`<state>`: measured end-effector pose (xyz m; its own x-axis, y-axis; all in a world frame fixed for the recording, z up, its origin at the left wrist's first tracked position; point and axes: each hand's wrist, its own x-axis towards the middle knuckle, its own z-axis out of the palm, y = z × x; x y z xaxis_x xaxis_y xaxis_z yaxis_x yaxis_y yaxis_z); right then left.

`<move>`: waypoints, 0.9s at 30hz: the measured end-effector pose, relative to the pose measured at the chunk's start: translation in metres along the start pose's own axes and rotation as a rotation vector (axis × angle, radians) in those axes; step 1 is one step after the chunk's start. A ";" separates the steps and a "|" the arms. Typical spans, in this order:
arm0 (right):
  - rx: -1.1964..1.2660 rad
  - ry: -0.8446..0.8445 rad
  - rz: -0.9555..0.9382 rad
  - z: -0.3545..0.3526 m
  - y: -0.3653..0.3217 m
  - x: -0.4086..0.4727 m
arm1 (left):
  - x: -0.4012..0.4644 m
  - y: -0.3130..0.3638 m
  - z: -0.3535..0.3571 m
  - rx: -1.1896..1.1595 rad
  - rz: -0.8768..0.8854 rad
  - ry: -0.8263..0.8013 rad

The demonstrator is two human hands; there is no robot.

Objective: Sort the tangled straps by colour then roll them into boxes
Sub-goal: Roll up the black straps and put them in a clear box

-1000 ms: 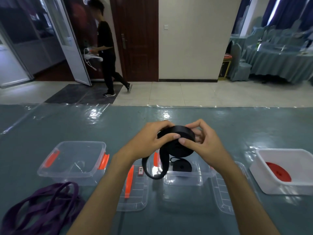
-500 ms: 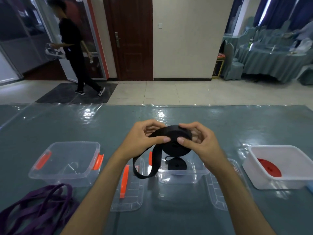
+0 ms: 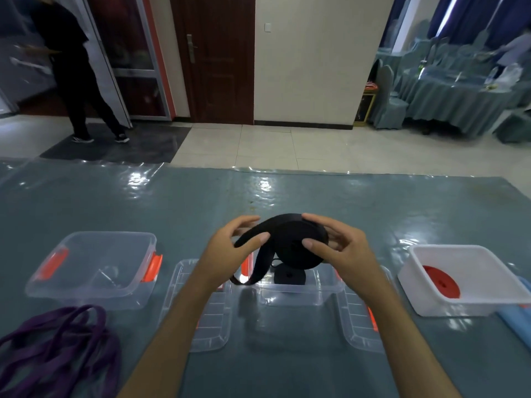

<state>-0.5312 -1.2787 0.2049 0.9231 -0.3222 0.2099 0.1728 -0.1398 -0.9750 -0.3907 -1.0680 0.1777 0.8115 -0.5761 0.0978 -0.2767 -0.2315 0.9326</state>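
Your right hand [image 3: 342,251] grips the black strap roll [image 3: 298,242] above the middle clear box [image 3: 298,291], while your left hand [image 3: 230,251] pinches its loose tail. Purple straps [image 3: 57,340] lie on the surface [image 3: 172,211].

Two bare forearms enter from the bottom edge of the frame, one from lower left of centre, one from lower right, both uncovered to the frame edge: no sleeve in view. Left hand [image 3: 230,254] and right hand [image 3: 342,251] sit mid-frame, bare. Short, plain fingernails show on the thumbs and on some fingers.
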 end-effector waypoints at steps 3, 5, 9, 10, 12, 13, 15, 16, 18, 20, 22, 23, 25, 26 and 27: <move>0.030 0.114 0.002 -0.003 0.007 -0.008 | -0.017 -0.024 0.006 -0.023 -0.131 0.186; 0.041 0.141 0.012 -0.005 0.010 -0.012 | -0.026 -0.031 0.013 -0.173 -0.203 0.295; 0.088 0.174 0.046 -0.012 0.013 -0.022 | -0.037 -0.029 0.027 -0.435 -0.208 0.426; 0.100 0.188 0.053 -0.015 0.014 -0.024 | -0.038 -0.026 0.030 -0.476 -0.209 0.446; 0.123 0.221 0.072 -0.021 0.017 -0.027 | -0.040 -0.022 0.036 -0.528 -0.226 0.428; 0.134 0.233 0.082 -0.024 0.019 -0.028 | -0.041 -0.021 0.039 -0.562 -0.239 0.392; 0.139 0.238 0.085 -0.030 0.022 -0.030 | -0.041 -0.017 0.045 -0.653 -0.272 0.301; 0.132 0.231 0.085 -0.033 0.023 -0.030 | -0.039 -0.015 0.048 -0.708 -0.297 0.255; 0.127 0.235 0.093 -0.042 0.025 -0.030 | -0.036 -0.007 0.055 -0.841 -0.353 0.184; 0.138 0.238 0.102 -0.054 0.028 -0.034 | -0.035 -0.002 0.063 -0.916 -0.370 0.103; 0.153 0.214 0.105 -0.066 0.030 -0.037 | -0.035 -0.002 0.071 -0.914 -0.357 0.051; 0.163 0.195 0.106 -0.072 0.031 -0.039 | -0.035 -0.005 0.075 -0.921 -0.343 0.044; 0.178 0.165 0.113 -0.082 0.033 -0.040 | -0.035 -0.007 0.083 -0.999 -0.314 0.084; 0.178 0.151 0.116 -0.088 0.034 -0.040 | -0.034 -0.007 0.087 -1.059 -0.303 0.114; 0.177 0.132 0.116 -0.093 0.035 -0.039 | -0.031 -0.007 0.093 -1.122 -0.299 0.158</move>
<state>-0.5933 -1.3578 0.1698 0.8893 -0.4481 0.0918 0.1361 0.0676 -0.9884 -0.4618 -1.1214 0.1359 0.8442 -0.4936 -0.2089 0.4811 0.5260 0.7014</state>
